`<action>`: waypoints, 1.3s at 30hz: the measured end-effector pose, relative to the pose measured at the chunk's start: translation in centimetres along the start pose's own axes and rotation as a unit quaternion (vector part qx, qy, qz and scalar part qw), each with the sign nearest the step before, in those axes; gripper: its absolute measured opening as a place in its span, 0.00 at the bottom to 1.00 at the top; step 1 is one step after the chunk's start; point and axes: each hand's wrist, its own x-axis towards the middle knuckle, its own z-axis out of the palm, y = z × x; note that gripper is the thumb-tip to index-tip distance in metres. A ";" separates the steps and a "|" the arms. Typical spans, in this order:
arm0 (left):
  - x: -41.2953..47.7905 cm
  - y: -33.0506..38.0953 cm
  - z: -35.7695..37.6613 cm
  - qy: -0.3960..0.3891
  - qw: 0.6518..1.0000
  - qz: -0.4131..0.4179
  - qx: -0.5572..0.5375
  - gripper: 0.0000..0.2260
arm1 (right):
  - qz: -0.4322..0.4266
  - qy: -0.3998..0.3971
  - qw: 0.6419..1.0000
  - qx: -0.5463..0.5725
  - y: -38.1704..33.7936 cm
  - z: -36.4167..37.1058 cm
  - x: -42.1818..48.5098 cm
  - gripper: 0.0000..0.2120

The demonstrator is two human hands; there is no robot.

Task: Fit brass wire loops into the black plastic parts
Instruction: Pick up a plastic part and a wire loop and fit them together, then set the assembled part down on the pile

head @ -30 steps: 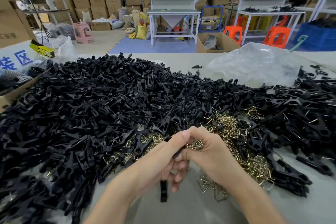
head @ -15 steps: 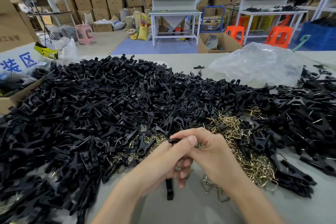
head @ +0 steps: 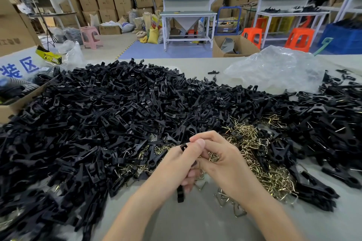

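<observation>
My left hand point(head: 176, 164) grips one black plastic part point(head: 180, 193) upright; its ends stick out above the thumb and below the fingers. My right hand point(head: 225, 162) is pressed against the left, its fingers closed at the top of that part, with a bunch of brass wire loops point(head: 213, 157) showing in its palm. A large heap of black plastic parts point(head: 107, 119) covers the table from the left to the far right. A pile of brass wire loops point(head: 254, 148) lies just behind and right of my hands.
A crumpled clear plastic bag point(head: 278, 66) lies at the back right. A cardboard box point(head: 11, 105) stands at the left edge. A few loose larger wire loops point(head: 223, 197) lie on the grey table point(head: 195, 221) under my right wrist. Workbenches and orange stools stand beyond.
Both hands have risen slightly and stayed joined. The top end of the black part now shows above the left thumb, and the right fingers have closed over it.
</observation>
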 end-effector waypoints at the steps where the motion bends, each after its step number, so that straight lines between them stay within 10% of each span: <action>1: 0.1 -0.1 -0.1 0.007 1.000 -0.001 -0.002 0.18 | -0.010 -0.001 1.000 0.001 0.0 0.0 0.0 0.13; 6: 0.4 -0.2 0.0 0.054 0.998 0.012 -0.029 0.19 | 0.062 -0.069 0.992 0.080 0.0 -0.4 0.1 0.30; 21: 0.4 -0.1 0.0 0.013 0.999 0.015 -0.050 0.16 | 0.083 -0.062 0.977 0.188 0.4 0.4 0.1 0.37; 28: 0.4 -0.2 -0.2 0.013 0.998 0.005 -0.067 0.14 | 0.065 -0.102 0.977 0.176 0.1 0.0 0.0 0.20; 39: 0.1 -1.6 0.5 0.021 0.987 0.124 0.104 0.22 | 0.053 0.064 0.992 0.095 0.3 -2.9 0.5 0.11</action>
